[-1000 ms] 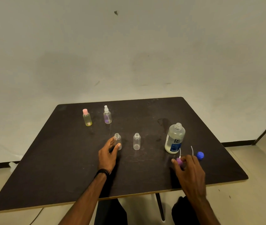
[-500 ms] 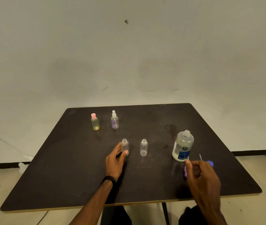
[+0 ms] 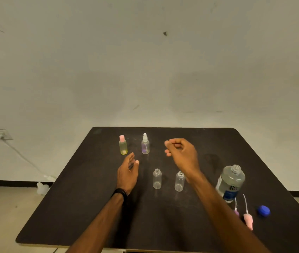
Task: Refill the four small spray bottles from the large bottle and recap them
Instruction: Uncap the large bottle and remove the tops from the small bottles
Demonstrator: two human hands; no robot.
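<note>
Hidden or unclear: the right forearm crosses the upper right side of one uncapped small bottle (image 3: 179, 181) and covers part of the purple spray head (image 3: 236, 212); the large bottle's label print is unreadable; the liquid level in the uncapped bottles cannot be told.
Large bottle (image 3: 230, 182): upright on the counter (image 3: 83, 198) at right, neck up, uncapped; its blue cap (image 3: 263, 210) lies apart to the lower right.
Uncapped small bottles: two, upright, mouths up, side by side mid-counter; the left one (image 3: 157, 178) stands clear.
Capped small bottles: yellowish with pink cap (image 3: 123, 145) and clear-purple with white sprayer (image 3: 145, 144), upright, far row.
Loose spray heads: purple, and pink (image 3: 248, 219), lying flat near the large bottle, dip tubes pointing away from the person.
Left hand (image 3: 127, 173): fingers loosely parted, holding nothing, near the yellowish bottle.
Right hand (image 3: 181, 152): fingers curled narrow, nothing seen in them, right of the purple bottle.
Change: the left hand has left the uncapped bottle; the right hand has left the spray heads and moved forward.
</note>
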